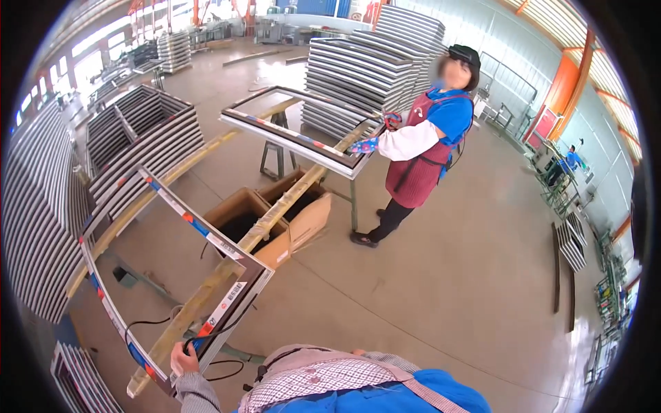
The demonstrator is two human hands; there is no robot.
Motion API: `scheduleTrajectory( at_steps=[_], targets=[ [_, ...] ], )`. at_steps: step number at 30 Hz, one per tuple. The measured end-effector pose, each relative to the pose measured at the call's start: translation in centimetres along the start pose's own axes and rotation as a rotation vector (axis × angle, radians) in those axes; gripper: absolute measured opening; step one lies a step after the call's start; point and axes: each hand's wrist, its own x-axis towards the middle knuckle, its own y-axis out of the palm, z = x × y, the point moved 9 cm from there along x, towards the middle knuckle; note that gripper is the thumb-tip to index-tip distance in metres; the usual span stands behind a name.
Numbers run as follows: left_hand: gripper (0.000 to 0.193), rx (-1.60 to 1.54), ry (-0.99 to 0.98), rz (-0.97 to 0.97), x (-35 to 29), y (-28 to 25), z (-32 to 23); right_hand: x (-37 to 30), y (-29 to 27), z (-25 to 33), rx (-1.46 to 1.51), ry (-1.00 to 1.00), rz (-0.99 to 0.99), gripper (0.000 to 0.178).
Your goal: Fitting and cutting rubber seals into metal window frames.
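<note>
My left hand (184,361) is at the near edge of a window frame (231,303), its fingers closed on a thin black rubber strip (231,329). The strip runs along the frame's near side and hangs in loops beside it. Red, blue and white tape sticks to the frame, which lies flat on padded wooden rails (206,292). Only a sliver of my right hand (359,352) shows beyond my apron, next to a grey sleeve; its fingers are hidden.
Across from me a co-worker (430,138) in a maroon apron handles another frame (296,138). Open cardboard boxes (310,224) stand under the rails. Stacked frames rise at the left (41,206) and at the back (358,82).
</note>
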Motion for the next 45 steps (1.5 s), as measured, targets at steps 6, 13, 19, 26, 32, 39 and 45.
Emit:
scheduleTrajectory(
  at_steps=[6, 13, 19, 26, 32, 39, 45],
  targets=[
    [0.022, 0.017, -0.023, 0.027, -0.8, 0.5, 1.9, -0.8, -2.2, -1.4, 0.026, 0.014, -0.141, 0.040],
    [0.023, 0.036, -0.023, -0.019, -0.9, 0.5, 2.1, -1.0, -2.1, -1.5, 0.021, 0.004, -0.264, 0.040],
    [0.019, 0.009, 0.006, 0.048, 0.3, 0.6, -0.1, 3.4, -0.3, 1.8, -0.179, -0.182, -0.218, 0.039],
    [0.021, -0.007, -0.073, -0.008, -1.1, -0.3, 2.3, 3.6, -0.5, -3.1, -0.219, -0.290, -0.329, 0.039],
    [0.022, 0.001, -0.024, -0.016, -1.2, 0.0, 1.7, 4.9, -1.0, -0.9, -0.183, -0.286, -0.482, 0.038],
    [0.022, -0.155, -0.015, 0.039, 0.5, -0.1, 0.0, 6.3, -1.6, -3.5, -0.341, -0.452, -0.451, 0.038],
    [0.026, 0.005, 0.008, -0.006, 0.2, 0.1, -0.2, 3.9, -1.4, -7.6, -0.311, -0.421, -0.578, 0.038]
  ],
)
